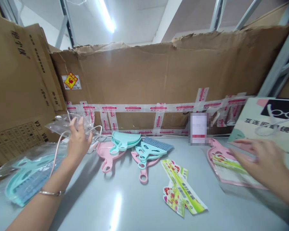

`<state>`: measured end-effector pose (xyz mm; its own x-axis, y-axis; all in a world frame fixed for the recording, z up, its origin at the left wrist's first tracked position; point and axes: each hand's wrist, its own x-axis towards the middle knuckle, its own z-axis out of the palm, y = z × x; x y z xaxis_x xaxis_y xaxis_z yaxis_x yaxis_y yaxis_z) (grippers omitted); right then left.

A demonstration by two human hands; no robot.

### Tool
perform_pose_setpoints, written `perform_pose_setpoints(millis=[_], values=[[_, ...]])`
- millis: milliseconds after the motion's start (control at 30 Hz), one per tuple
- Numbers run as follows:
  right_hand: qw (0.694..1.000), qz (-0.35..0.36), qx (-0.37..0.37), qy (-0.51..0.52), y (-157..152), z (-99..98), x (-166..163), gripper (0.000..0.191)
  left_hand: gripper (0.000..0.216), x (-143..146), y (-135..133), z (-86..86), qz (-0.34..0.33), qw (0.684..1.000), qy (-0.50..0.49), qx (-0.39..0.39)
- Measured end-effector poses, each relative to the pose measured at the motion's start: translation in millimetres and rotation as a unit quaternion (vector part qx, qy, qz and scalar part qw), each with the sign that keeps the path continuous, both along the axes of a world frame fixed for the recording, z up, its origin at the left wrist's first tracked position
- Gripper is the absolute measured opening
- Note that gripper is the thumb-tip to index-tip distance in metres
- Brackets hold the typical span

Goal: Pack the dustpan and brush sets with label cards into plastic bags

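My left hand [79, 138] is at the crumpled clear plastic bags [60, 125] at the back left, fingers apart and touching the film. My right hand [265, 160] is slightly blurred, thumb and fingers apart over a pink dustpan [216, 146] in a clear bag, with a printed card [227, 163] on it. Mid-table lie a pink dustpan [108, 154], stacked mint dustpans [126, 141] and a blue-bristled brush [159, 145] with a mint handle, on top of another pink piece [144, 176]. Printed header cards [183, 187] overlap in front.
A bagged mint dustpan and brush [29, 176] lies left, under my forearm. A large taped cardboard box [144, 77] walls off the back, and flattened cartons [19, 89] stand left. A white cable [59, 147] loops by my left wrist. At right leans a printed box [265, 128].
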<state>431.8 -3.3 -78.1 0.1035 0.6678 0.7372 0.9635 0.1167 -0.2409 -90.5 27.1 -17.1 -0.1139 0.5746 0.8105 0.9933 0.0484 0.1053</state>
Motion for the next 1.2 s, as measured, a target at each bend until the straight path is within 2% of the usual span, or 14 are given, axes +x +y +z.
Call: perform_pose_setpoints(millis=[67, 167, 200, 333, 533, 633, 700, 767, 833, 900, 967, 1033, 1133, 1200], values=[[0.996, 0.084, 0.019, -0.028, 1.8, 15.2, -48.7, 0.024, 0.055, 21.1, -6.9, -4.3, -0.072, 0.997, 0.030, -0.007], [0.957, 0.257, -0.109, -0.076, 11.3, 19.1, -115.0, 0.022, 0.041, 52.5, -14.8, -18.8, -0.221, 0.964, 0.060, -0.135], [0.943, 0.285, -0.139, -0.097, 16.7, 15.9, -133.0, 0.024, 0.039, 60.6, -16.1, -24.6, -0.250, 0.949, 0.063, -0.178], [0.914, 0.323, -0.199, -0.143, 40.1, -5.1, -178.8, 0.040, 0.022, 72.6, -16.4, -39.9, -0.262, 0.935, 0.051, -0.233], [0.925, 0.316, -0.180, -0.114, 48.6, -18.3, -179.8, 0.030, 0.014, 55.3, -14.4, -31.2, -0.243, 0.949, 0.030, -0.198], [0.939, 0.298, -0.150, -0.077, 44.2, -10.9, -170.2, 0.025, 0.013, 48.7, -12.8, -25.8, -0.245, 0.955, 0.025, -0.167], [0.957, 0.264, -0.115, -0.041, 42.1, -0.6, -164.0, 0.026, 0.018, 45.9, -12.7, -22.7, -0.280, 0.952, -0.009, -0.126], [0.965, 0.244, -0.076, 0.065, 41.2, 12.3, -156.9, 0.025, 0.021, 44.0, -14.6, -18.5, -0.330, 0.940, -0.062, -0.055], [0.932, 0.277, -0.054, 0.228, 40.1, 25.2, -149.1, 0.025, 0.022, 43.0, -18.8, -13.1, -0.368, 0.922, -0.115, 0.022], [0.861, 0.348, -0.071, 0.364, 36.0, 35.9, -142.9, 0.028, 0.020, 43.2, -24.3, -6.9, -0.383, 0.904, -0.168, 0.088], [0.807, 0.410, -0.107, 0.410, 26.8, 44.0, -141.5, 0.029, 0.017, 45.7, -30.0, -1.5, -0.387, 0.885, -0.224, 0.132], [0.796, 0.440, -0.131, 0.395, 12.5, 51.3, -146.8, 0.030, 0.014, 51.8, -35.5, 1.3, -0.406, 0.861, -0.278, 0.126], [0.809, 0.479, -0.172, 0.294, -10.9, 61.4, -163.8, 0.032, 0.012, 68.3, -42.8, -1.1, -0.476, 0.815, -0.331, 0.009], [0.793, 0.517, -0.227, 0.229, -21.7, 64.2, -176.0, 0.031, 0.010, 82.0, -46.3, -6.6, -0.513, 0.781, -0.351, -0.068]])
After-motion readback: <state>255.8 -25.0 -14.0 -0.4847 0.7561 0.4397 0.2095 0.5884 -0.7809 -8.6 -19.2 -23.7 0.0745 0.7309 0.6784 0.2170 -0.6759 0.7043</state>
